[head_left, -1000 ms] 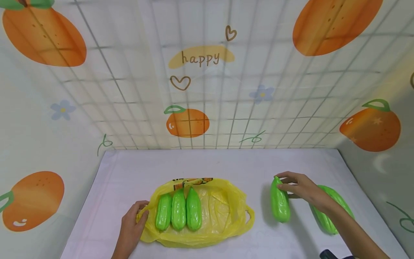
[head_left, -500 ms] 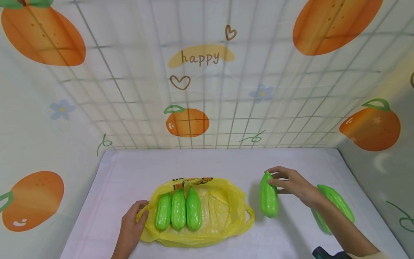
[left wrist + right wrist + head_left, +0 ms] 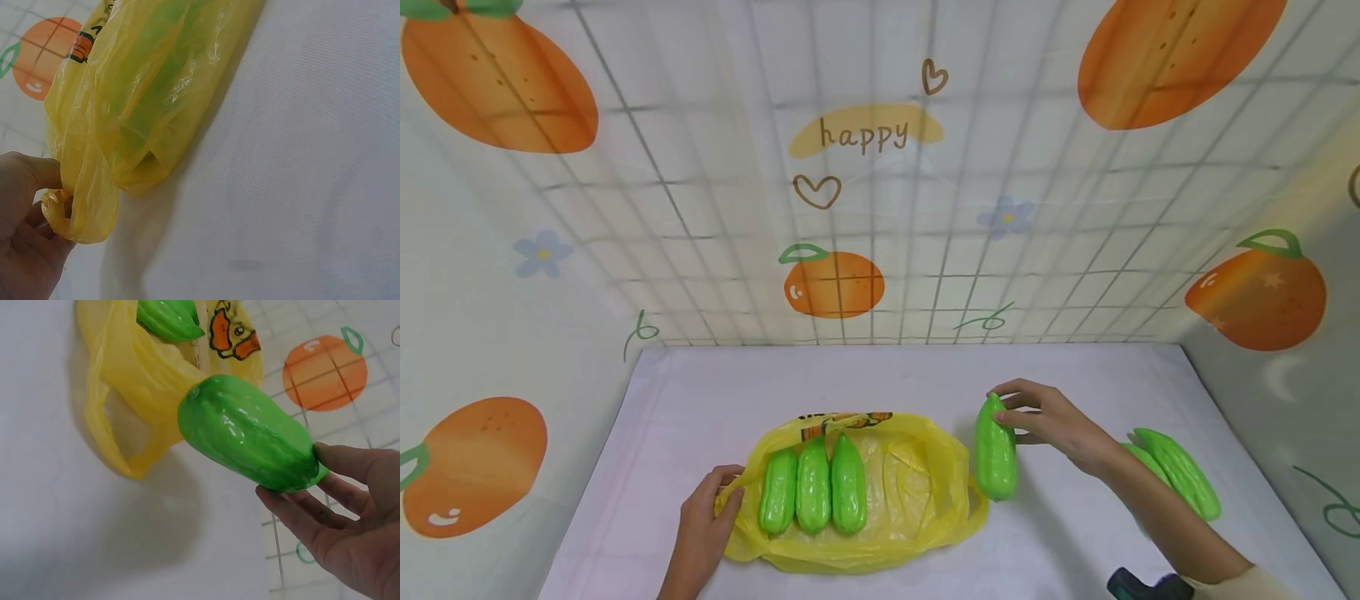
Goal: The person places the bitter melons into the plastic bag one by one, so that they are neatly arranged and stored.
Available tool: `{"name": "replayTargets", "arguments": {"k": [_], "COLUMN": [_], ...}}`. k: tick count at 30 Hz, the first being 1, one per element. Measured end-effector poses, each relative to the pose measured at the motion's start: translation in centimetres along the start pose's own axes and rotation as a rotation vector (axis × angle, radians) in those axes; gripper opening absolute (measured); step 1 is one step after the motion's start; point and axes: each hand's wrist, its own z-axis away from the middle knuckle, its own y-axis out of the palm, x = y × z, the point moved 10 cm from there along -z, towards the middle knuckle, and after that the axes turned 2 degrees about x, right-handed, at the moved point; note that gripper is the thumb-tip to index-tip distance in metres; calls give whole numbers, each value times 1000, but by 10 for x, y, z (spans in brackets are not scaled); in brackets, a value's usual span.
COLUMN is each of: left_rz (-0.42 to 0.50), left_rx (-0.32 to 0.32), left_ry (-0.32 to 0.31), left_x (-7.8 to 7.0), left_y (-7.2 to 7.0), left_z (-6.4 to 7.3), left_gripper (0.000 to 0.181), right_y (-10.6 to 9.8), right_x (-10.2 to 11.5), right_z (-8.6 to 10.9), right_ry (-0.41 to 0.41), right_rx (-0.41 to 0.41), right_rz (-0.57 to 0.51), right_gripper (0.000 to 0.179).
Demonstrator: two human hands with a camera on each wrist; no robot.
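My left hand [image 3: 703, 517] pinches the left handle of a yellow plastic bag [image 3: 902, 554], which lies with its mouth wide on the table. Inside, three glossy green toy vegetables [image 3: 813, 487] are lined up side by side toward the left. Another ridged, green toy vegetable [image 3: 996, 454], plump and pointed at one end, is held by my right hand [image 3: 1052, 421] near that end. In the right wrist view, thumb and fingers [image 3: 350, 461] grip it from opposite sides. It hangs above the table, at the bag's right side near the right handle [image 3: 100, 437].
Two more green toy vegetables [image 3: 1183, 475] lie at the table's right, one partly hidden by my right forearm. The white table [image 3: 700, 379] ends at a tiled-pattern backdrop with printed oranges. A dark object [image 3: 1138, 583] shows beside my right sleeve at the bottom edge.
My right hand has carried the green toy vegetable leftward and slightly away from me, from open table up to the bag's right side. The left hand and bag have stayed put.
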Motion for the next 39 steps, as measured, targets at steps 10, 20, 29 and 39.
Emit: {"name": "replayTargets", "arguments": {"k": [10, 20, 29, 39], "left_rz": [6, -3, 1, 9], "left_rx": [3, 6, 2, -18], "left_ry": [-11, -16, -11, 26], "left_x": [0, 0, 0, 0], "left_y": [1, 2, 1, 1], "left_z": [2, 1, 1, 0], "left_gripper": [24, 25, 25, 24], "right_y": [25, 48, 70, 95], "right_x": [16, 25, 29, 34], "right_z": [-11, -21, -29, -34], "right_ry": [-33, -16, -11, -33], "right_rx": [54, 57, 83, 119], "right_rz": [-34, -38, -18, -21], "right_gripper": [46, 45, 43, 36]}}
